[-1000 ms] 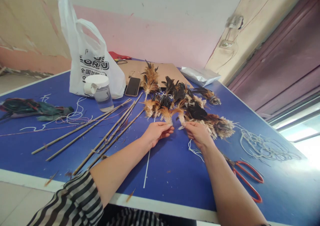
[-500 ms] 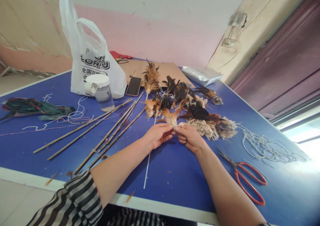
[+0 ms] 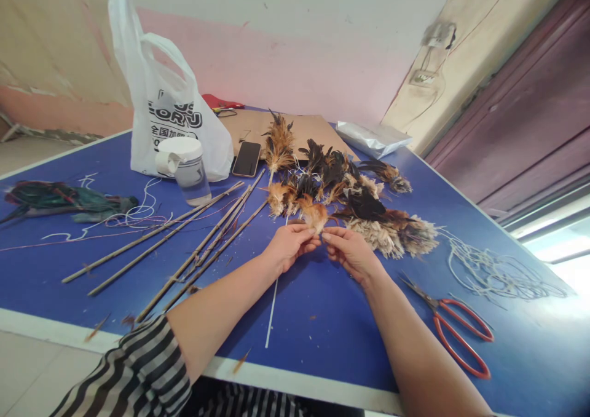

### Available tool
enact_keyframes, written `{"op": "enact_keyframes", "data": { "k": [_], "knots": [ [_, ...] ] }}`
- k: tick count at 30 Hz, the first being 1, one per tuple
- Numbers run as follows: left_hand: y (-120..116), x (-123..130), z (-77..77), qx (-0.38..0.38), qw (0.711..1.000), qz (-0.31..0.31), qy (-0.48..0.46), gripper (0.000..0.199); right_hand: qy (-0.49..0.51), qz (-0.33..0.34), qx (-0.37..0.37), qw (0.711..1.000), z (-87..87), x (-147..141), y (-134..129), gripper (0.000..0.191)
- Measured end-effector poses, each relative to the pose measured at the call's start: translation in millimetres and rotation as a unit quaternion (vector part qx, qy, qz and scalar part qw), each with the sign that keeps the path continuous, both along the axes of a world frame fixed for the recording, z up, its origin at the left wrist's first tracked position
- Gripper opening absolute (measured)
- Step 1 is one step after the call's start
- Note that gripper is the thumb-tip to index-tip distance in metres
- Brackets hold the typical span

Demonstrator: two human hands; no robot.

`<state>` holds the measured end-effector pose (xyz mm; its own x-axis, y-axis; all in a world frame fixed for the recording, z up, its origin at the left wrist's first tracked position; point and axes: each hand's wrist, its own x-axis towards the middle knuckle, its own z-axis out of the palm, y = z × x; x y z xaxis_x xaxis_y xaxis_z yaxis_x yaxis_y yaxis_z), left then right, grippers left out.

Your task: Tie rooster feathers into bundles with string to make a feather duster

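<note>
Between my two hands is a small bunch of orange-brown feathers (image 3: pixel 314 214), pinched at its lower end above the blue table. My left hand (image 3: pixel 295 245) has thumb and fingers closed on the bunch from the left. From the right, my right hand (image 3: pixel 348 251) pinches at the base of the same feathers, its fingers curled. Just beyond lie loose bunches of black and brown feathers (image 3: pixel 332 168). To the right of my right hand rests a thicker pile of pale, grey and brown feathers (image 3: pixel 391 232). The very ends held by my fingertips are hidden.
Thin sticks (image 3: pixel 203 251) lie on the left, near a lidded plastic jug (image 3: pixel 191 177), a white plastic bag (image 3: pixel 179 115) and a phone (image 3: pixel 247 158). Red-handled scissors (image 3: pixel 454 325) and tangled white string (image 3: pixel 493 272) are at the right. A feather duster (image 3: pixel 279 143) lies on cardboard (image 3: pixel 318 128).
The feathers in my hands have changed from fanned upward and spread to lower and more gathered. Both hands stay in nearly the same place, with fingers slightly shifted.
</note>
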<state>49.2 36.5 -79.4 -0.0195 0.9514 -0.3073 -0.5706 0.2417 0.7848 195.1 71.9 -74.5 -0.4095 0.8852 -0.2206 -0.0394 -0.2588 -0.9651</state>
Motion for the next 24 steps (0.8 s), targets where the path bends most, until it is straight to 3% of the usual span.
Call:
{"op": "enact_keyframes", "data": {
  "k": [5,10,19,24],
  "knots": [
    [-1.5,0.4,3.3,-0.009,0.999,-0.031,-0.042,0.004,0.1,0.026,-0.096,0.99,-4.1,0.0,2.6,0.023],
    [-2.1,0.6,3.6,-0.021,0.996,-0.06,-0.066,0.006,0.114,0.027,-0.124,0.985,-7.1,0.0,3.5,0.02],
    [-1.0,-0.7,0.2,0.004,0.997,-0.072,-0.02,0.006,0.114,0.026,-0.028,0.993,-0.7,-1.3,-0.3,0.023],
    [-0.9,1.1,-2.1,0.054,0.995,-0.048,0.073,0.004,0.025,-0.025,0.044,0.998,-1.2,-2.1,0.5,0.025]
  ]
}}
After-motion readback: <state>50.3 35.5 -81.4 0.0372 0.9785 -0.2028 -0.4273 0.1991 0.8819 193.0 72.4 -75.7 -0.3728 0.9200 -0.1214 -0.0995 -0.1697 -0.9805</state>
